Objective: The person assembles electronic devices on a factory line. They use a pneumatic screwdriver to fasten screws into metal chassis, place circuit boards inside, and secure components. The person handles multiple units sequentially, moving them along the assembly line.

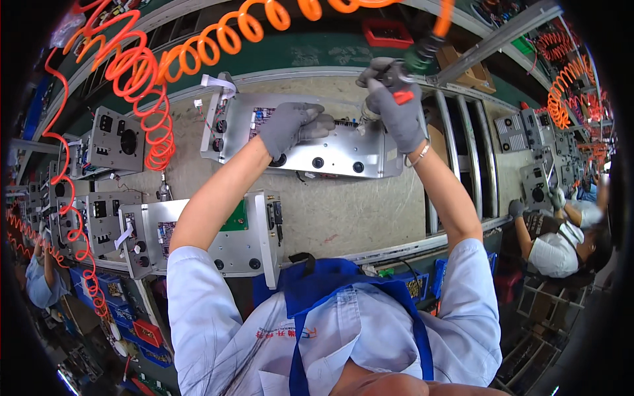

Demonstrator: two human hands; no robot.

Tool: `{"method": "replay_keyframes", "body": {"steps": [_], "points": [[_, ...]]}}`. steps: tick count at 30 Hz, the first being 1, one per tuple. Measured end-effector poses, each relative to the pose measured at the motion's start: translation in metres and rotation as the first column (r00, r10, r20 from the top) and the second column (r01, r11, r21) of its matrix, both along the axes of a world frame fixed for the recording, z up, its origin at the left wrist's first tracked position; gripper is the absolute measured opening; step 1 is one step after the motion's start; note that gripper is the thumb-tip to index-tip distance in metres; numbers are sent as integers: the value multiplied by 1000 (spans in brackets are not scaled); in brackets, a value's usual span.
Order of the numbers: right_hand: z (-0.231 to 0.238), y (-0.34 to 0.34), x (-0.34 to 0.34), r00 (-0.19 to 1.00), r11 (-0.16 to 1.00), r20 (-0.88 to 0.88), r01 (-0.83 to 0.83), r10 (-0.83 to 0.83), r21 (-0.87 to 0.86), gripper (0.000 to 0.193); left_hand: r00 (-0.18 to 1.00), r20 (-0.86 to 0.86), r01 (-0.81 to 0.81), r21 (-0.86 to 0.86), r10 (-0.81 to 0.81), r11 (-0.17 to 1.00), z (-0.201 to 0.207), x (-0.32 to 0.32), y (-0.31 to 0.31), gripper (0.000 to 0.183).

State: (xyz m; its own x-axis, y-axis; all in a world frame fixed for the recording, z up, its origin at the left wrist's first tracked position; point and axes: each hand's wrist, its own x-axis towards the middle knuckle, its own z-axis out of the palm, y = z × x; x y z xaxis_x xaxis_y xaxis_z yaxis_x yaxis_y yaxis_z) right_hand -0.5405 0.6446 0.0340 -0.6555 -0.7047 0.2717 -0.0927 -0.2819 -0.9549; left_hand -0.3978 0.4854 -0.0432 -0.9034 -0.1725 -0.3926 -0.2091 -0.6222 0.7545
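A silver sheet-metal chassis (pixel 338 149) with round black fittings and a circuit board (pixel 262 119) lies on the bench before me. My right hand (pixel 396 112), in a grey glove, is closed around an air screwdriver with a red lever (pixel 403 97). The tool's tip points down at the chassis, near a dark connector strip (pixel 346 123). Over the middle of the chassis is my gloved left hand (pixel 295 127), thumb and fingers apart and pointing right. I see nothing in it, though its palm side is hidden.
Orange coiled air hoses (pixel 228 38) hang overhead. A second chassis (pixel 188 214) lies near my left arm, with more units (pixel 115 142) farther left. Rollers (pixel 465 155) adjoin the bench at right. A red bin (pixel 388 33) sits behind; a co-worker (pixel 561 247) works at far right.
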Motion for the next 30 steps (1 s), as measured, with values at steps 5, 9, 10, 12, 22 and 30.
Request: {"method": "replay_keyframes", "body": {"steps": [5, 9, 10, 12, 22, 30], "points": [[25, -32, 12, 993, 944, -22, 102, -115, -313, 31, 992, 41, -119, 69, 116, 991, -21, -3, -10, 26], [17, -51, 8, 995, 899, 20, 101, -103, -426, 32, 978, -145, -90, 353, 150, 931, -40, -7, -20, 19], [14, -55, 8, 994, 890, 46, 106, -95, -443, 31, 972, -140, -117, 404, 188, 907, -33, -8, -17, 19], [12, -61, 10, 993, 884, 67, 121, -101, -451, 31, 964, -78, -196, 447, 256, 873, -22, -9, -13, 20], [-8, -90, -9, 951, 832, 244, 286, -188, -474, 29, 952, -103, -268, 175, 288, 947, -25, -16, -23, 25], [-39, -106, -23, 975, 914, 70, 221, -210, -339, 24, 978, 57, 72, -995, 203, -65, -38, -45, -22, 21]]}}
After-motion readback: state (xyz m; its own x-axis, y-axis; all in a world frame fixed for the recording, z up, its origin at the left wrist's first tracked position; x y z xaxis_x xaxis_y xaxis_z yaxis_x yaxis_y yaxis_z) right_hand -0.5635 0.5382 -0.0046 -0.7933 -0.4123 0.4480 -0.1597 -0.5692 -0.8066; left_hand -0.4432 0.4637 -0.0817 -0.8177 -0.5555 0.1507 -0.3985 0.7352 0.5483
